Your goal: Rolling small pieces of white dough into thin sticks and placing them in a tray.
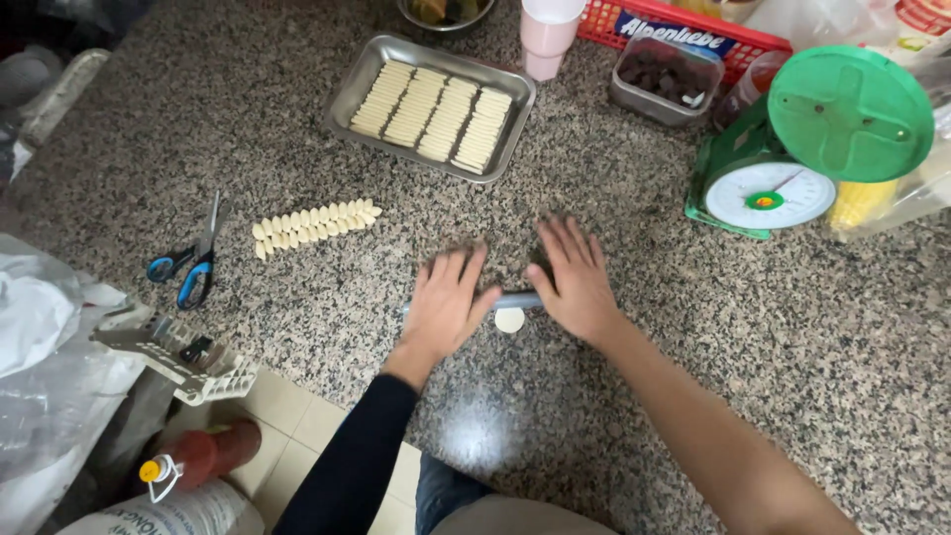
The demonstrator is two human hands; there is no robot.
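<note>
Surface: we look down on a speckled grey granite countertop (297,129), with pale floor tiles showing below its near edge.
Left hand: our left hand (446,302) lies flat, fingers spread and extended, palm pressing on one end of a slim grey metal rolling rod (517,299).
Right hand: our right hand (573,280) also rests flat and unclenched on the rod's other end; neither hand is clamped around it.
Rod position: it lies level on the counter between the palms, with only its middle showing.
Dough: a small, pale, round disc of dough (509,320) sits on the counter just under and in front of the rod, between the hands.
Handling: we judge the dough to be soft, light and easily torn or stuck to the stone, so it is best lifted gently by its edge; the rod looks stiff and smooth and may slip under flat palms.
Finished pieces: a double row of cream ridged shell-shaped dough pieces (315,224) lies to the left; more fill a rectangular steel tray (353,87) further back.
Around: blue-handled scissors (188,260) lie at left, a green kitchen scale (783,168) stands at right, and a pink plastic cup (548,36) stands behind the tray.
</note>
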